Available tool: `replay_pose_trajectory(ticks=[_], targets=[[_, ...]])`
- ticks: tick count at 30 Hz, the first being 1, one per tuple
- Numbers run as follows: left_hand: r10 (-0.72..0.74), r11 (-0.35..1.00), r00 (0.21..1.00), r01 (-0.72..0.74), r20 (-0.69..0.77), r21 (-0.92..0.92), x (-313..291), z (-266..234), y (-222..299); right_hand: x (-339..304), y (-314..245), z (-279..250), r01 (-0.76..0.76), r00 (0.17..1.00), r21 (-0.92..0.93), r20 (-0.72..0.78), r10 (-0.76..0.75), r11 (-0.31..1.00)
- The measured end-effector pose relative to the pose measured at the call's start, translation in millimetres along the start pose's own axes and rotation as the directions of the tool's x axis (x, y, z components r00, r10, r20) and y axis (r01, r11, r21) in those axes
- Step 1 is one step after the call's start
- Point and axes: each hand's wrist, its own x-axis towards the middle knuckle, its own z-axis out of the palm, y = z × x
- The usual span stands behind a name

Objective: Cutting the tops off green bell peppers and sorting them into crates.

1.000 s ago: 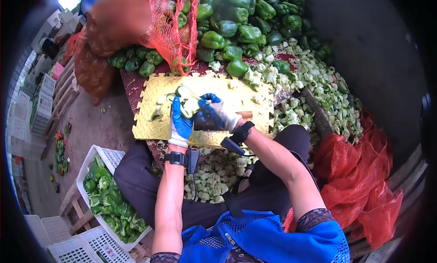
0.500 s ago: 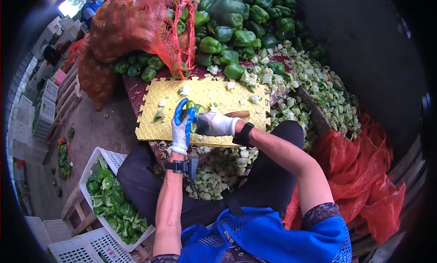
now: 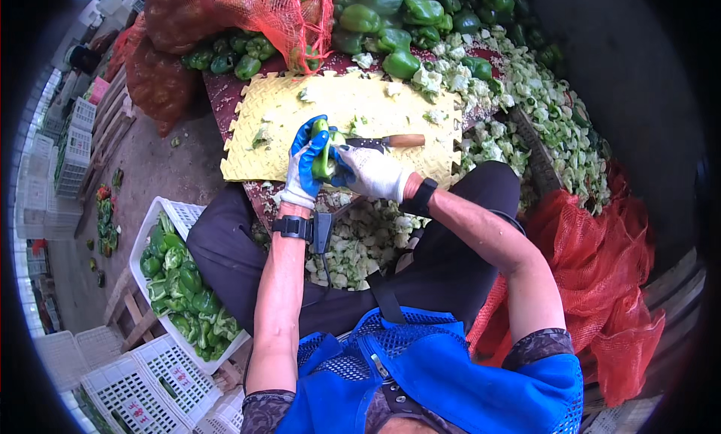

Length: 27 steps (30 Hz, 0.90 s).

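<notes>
In my left hand [image 3: 304, 164], gloved in white and blue, is a cut green bell pepper [image 3: 324, 152] held upright, its pale inner side partly showing. The fingers wrap round its left side. My right hand [image 3: 368, 171], in a matching glove, has its fingertips closed on the pepper's lower right edge. Just beyond that hand a knife [image 3: 405, 140] lies on the yellow foam mat [image 3: 278, 107], its wooden handle pointing right and its dark blade partly hidden. Pale pepper scraps [image 3: 262, 136] are scattered over the mat.
Whole green peppers [image 3: 398, 40] are heaped at the back beside a red mesh sack [image 3: 218, 13]. Pepper cores [image 3: 537, 96] pile up on the right, above empty-looking red netting [image 3: 586, 261]. A white crate [image 3: 144, 272] of cut peppers stands at left, near more crates [image 3: 150, 381].
The view has shifted, so the mat sits higher in it. My right hand has drawn back from over the pepper, exposing more of the pepper and the knife's blade.
</notes>
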Motion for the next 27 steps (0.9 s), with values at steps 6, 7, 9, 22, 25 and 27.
replay_pose_trajectory(ticks=[6,7,9,22,25,27], targets=[[0.204,0.978,0.926,-0.209,-0.316,0.018,0,13,-18,-5,2,21,-0.113,0.974,-0.190,-0.214,0.071,0.975],[0.206,0.975,0.922,-0.223,-0.327,-0.015,-1,16,-29,-3,4,23,-0.199,0.955,-0.245,-0.264,0.132,0.949],[0.184,0.973,0.949,-0.213,-0.256,-0.092,-3,11,-34,2,7,20,-0.348,0.912,-0.117,-0.270,0.308,0.930],[0.510,0.313,0.860,-0.170,-0.014,0.934,34,8,-6,-12,91,-29,-0.319,0.842,-0.233,-0.516,0.161,0.919],[0.337,0.926,0.924,-0.292,-0.178,0.239,35,17,30,6,72,-45,-0.103,0.799,0.233,-0.560,0.219,0.967],[0.379,0.888,0.904,-0.295,-0.199,0.354,18,6,49,23,27,-47,-0.043,0.872,0.405,-0.431,0.232,0.913]])
